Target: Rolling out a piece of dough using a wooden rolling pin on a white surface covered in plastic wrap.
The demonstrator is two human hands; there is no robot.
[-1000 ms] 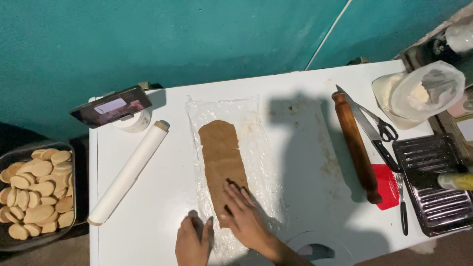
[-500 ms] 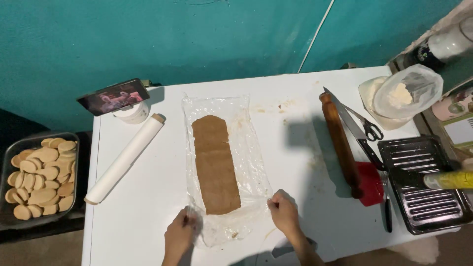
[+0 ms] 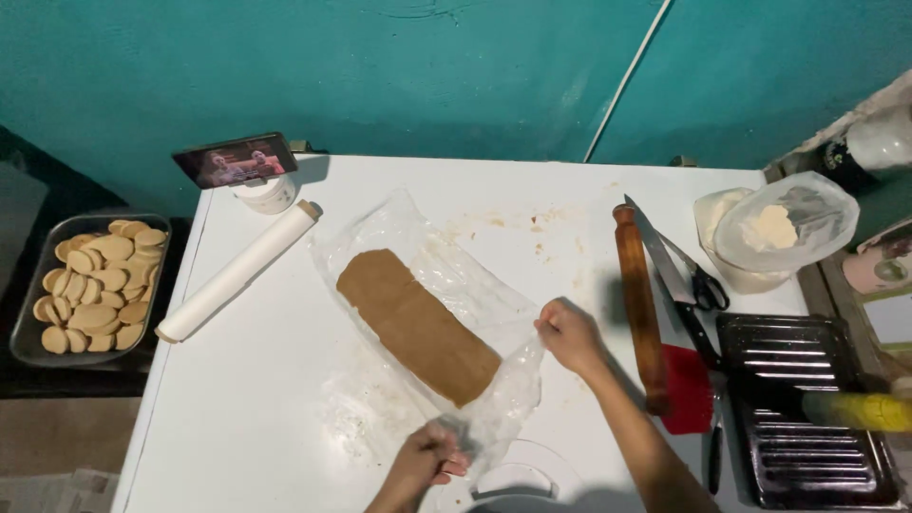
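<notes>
Far left, off the table: glass dish (image 3: 28, 318) full of pale round biscuits (image 3: 95, 285). At the table's (image 3: 247, 418) back-left corner, phone (image 3: 236, 159) propped, screen lit, on a small white cup (image 3: 268, 197). Just right of that, white paper roll (image 3: 237, 272) lying diagonally, one end near the cup, other end toward the near-left. Centre: clear plastic sheet (image 3: 427, 266), crumpled, spread diagonally, with a flat brown dough slab (image 3: 416, 325) on it, long axis from back-left to near-right. Left hand (image 3: 423, 463) at the near edge, fingers pinched shut on the sheet's near corner. Right hand (image 3: 568, 334) at the sheet's right edge, just beside the slab's near end, fingers closed on the plastic and holding that edge up off the table. Crumbs and brown smears on the bare top beyond the sheet. Right of the hand: wooden rolling pin (image 3: 638, 304) lying lengthwise front to back; red scraper (image 3: 689, 389) touching its near end. Next over, long knife (image 3: 665, 271) and black-handled scissors (image 3: 701, 283), side by side. Back right: clear bag (image 3: 784, 228) with pale contents, sitting in a white tub (image 3: 714, 214). Near right: dark ridged tray (image 3: 798, 418), a yellow item (image 3: 860, 410) lying over its right side, kind not clear.
</notes>
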